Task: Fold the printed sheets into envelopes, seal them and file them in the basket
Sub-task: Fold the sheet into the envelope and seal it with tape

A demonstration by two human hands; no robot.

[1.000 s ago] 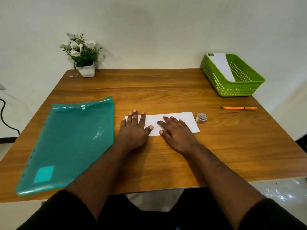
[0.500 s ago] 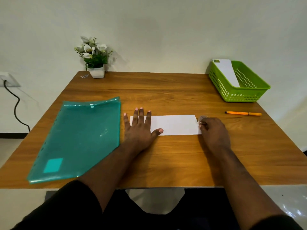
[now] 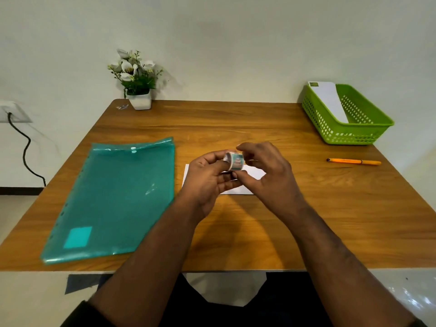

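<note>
a: we have the tape (image 3: 236, 161) up between both hands, above the folded sheet (image 3: 256, 173). left hand (image 3: 207, 178) curls round the roll, thumb against its near side. right hand (image 3: 269, 171) has its fingertips pinched at the roll's top edge, as if hunting for the loose end.

b: and the sheet?

a: flat on the table (image 3: 236, 232) under our hands, mostly hidden. nothing presses on it. the basket (image 3: 354, 135) sits at two o'clock from it, well apart, with one white envelope (image 3: 330, 100) leaning inside. the pen (image 3: 354, 161) lies at three o'clock, the folder (image 3: 118, 197) at nine.

b: what worries us?

a: we judge the sheet could spring open while nobody holds it; then the tape would go over a gap and seal nothing. a second risk: we may pull too long a strip, and it curls and sticks to our own fingers. a third: the end tears crooked, since we see no cutter here.

b: can we see the loose end?

a: no, too small and blurred to tell. if we scratch at the wrong place, we may only shred the print.

b: so one hand ought to go back down on the fold before the strip comes over.

a: we think so. the left, likely.
</note>
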